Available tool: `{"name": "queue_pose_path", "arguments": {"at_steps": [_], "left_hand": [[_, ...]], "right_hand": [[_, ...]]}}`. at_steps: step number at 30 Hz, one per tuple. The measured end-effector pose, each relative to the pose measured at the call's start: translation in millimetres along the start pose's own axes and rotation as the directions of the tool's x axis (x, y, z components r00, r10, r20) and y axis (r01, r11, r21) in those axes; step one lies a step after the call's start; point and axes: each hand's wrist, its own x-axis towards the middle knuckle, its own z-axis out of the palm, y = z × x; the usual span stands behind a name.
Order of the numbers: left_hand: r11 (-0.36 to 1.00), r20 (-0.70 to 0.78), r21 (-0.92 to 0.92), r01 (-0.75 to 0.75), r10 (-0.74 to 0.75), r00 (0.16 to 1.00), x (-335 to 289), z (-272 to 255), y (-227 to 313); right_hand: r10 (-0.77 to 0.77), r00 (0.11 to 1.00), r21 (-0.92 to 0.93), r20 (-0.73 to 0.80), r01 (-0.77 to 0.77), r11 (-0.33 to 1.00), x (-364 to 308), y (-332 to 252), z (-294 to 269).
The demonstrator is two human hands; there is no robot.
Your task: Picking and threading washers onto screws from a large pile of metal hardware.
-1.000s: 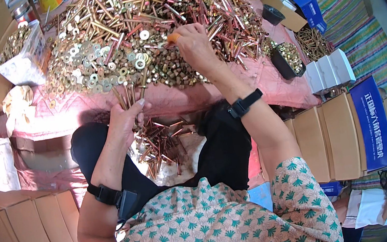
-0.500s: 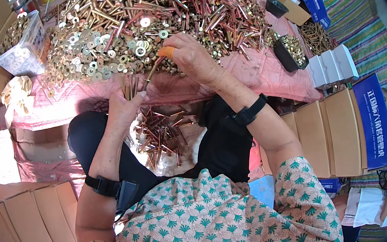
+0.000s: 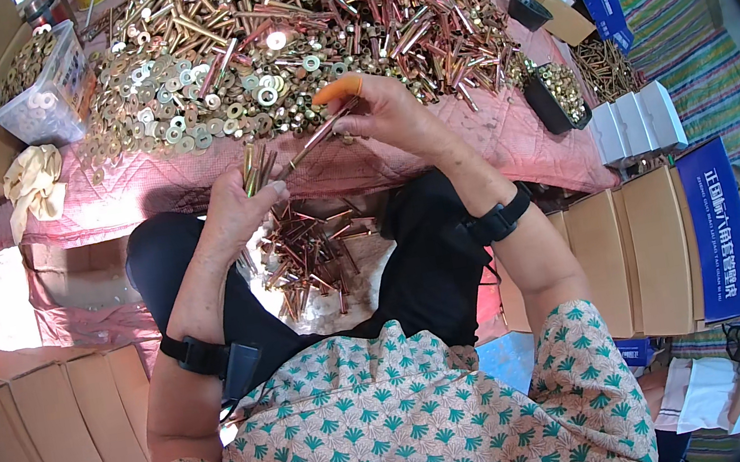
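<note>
The right hand point(image 3: 391, 118), at the table's near edge, pinches one long bolt point(image 3: 318, 138) between thumb and fingers, with an orange finger cover point(image 3: 337, 91) on one fingertip. The bolt slants down and left to the left hand point(image 3: 241, 210); I cannot tell whether that hand grips it too. The left hand, also at the table's near edge, is closed around a bunch of bolts point(image 3: 257, 166), their ends sticking up past the thumb and pointing toward the table point(image 3: 491, 146), which is draped in pink cloth.

Below the table's near edge, between the person's knees, lies a loose pile of bolts point(image 3: 312, 259). On the table is a broad heap, with flat washers point(image 3: 178, 97) spread over its left part and reddish bolts point(image 3: 422, 32) over its right part.

A clear tub point(image 3: 64, 104) of washers stands at the table's left end, and a cream rag point(image 3: 36, 185) hangs over the near edge there. At the table's right edge sits a black tub point(image 3: 546, 109) of small metal pieces, with white boxes point(image 3: 646, 123) just beside it. Cardboard boxes point(image 3: 55, 431) stand nearer than the table, to its left.
</note>
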Motion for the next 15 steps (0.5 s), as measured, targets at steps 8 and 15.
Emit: {"name": "queue_pose_path", "arguments": {"at_steps": [8, 15], "left_hand": [[0.920, 0.056, -0.368, 0.133, -0.121, 0.991, 0.6, -2.4, 7.7], [0.902, 0.000, -0.410, 0.133, -0.146, 0.989, -0.4, -7.8, -2.5]], "right_hand": [[0.283, 0.958, 0.622, 0.045, -0.249, 0.743, 7.3, 2.0, 36.6], [0.216, 0.965, 0.378, 0.150, -0.258, 0.889, 33.9, -10.3, 66.2]]}}
